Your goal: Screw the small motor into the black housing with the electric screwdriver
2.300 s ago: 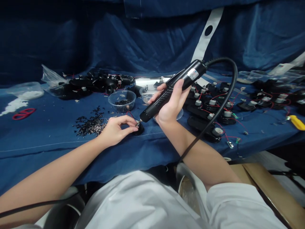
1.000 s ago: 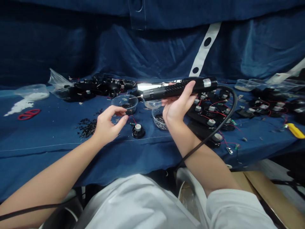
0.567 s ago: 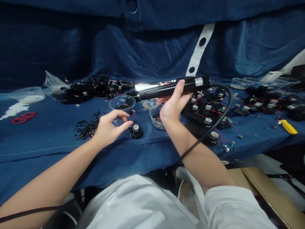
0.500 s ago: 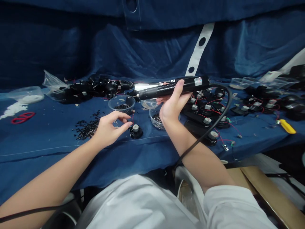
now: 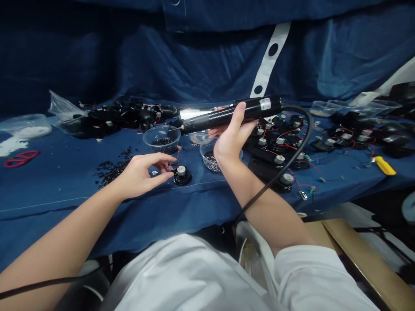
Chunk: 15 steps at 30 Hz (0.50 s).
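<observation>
My right hand (image 5: 231, 138) is wrapped around a black electric screwdriver (image 5: 223, 116), held nearly level above the table with its bit pointing left. The bit's tip is over the clear tub of small black pieces (image 5: 162, 140). At the near middle of the table sits a small round black part with a silver cylinder (image 5: 182, 175) and a red wire rising from it. Beside its left edge is my left hand (image 5: 151, 172), thumb and fingers apart. Whether the thumb touches the part I cannot tell. Another clear tub (image 5: 210, 162) with small screws stands below the screwdriver.
A heap of black bits (image 5: 112, 168) lies left of my left hand. Red-handled scissors (image 5: 22, 158) are at far left. Several wired black assemblies (image 5: 280, 160) cover the right side, near a yellow-handled tool (image 5: 384, 166). The screwdriver's cable (image 5: 306, 142) loops over my right forearm.
My left hand has lowered slightly toward the round black part, its fingers still apart. The screwdriver stays in my right hand at about the same place. The whole view has shifted a little.
</observation>
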Available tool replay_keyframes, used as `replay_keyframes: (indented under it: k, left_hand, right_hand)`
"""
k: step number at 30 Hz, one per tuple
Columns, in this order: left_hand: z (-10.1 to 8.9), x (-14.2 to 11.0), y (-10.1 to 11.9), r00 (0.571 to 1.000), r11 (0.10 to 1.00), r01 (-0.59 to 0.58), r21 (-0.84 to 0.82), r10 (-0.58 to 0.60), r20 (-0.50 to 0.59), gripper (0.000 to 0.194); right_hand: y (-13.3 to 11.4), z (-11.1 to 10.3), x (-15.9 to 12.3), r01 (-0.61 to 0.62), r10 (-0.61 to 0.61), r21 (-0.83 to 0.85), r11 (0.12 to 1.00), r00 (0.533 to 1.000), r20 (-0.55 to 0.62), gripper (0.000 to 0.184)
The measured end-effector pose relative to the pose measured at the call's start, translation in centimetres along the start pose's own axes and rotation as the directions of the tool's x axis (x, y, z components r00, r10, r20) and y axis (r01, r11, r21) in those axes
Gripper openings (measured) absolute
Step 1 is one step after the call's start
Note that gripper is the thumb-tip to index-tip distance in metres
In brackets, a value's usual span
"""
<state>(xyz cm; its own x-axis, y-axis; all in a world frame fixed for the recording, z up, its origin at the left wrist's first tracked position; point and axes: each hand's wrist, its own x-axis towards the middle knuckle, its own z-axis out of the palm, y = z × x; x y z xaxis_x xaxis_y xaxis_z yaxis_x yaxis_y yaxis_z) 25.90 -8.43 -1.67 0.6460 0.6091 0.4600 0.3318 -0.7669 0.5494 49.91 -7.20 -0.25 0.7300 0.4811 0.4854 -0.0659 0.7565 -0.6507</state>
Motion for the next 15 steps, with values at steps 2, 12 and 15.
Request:
replay_keyframes:
  k: [2,12,15]
  left_hand:
    - [0.0,0.0,-0.4,0.998,0.998,0.06,0.006,-0.06,-0.006,0.029]
    - [1.4,0.1,-0.5,0.982,1.0,0.005,0.019,-0.001,-0.19,0.02]
    - [1.9,0.0,-0.6,0.978,0.999,-0.023,-0.036,0.015,-0.206,0.017]
  right_hand:
    - [0.0,-0.1,0.0,0.007,-0.006,-0.015,1.0,1.0,0.021,0.042]
    - [-0.5,0.0,0.0,-0.061,0.061,-0.001,0.998,0.998,-0.003,0.045]
    - [-0.6,0.0,0.0,-0.061,0.061,0.0,0.998,0.998,0.001,0.044]
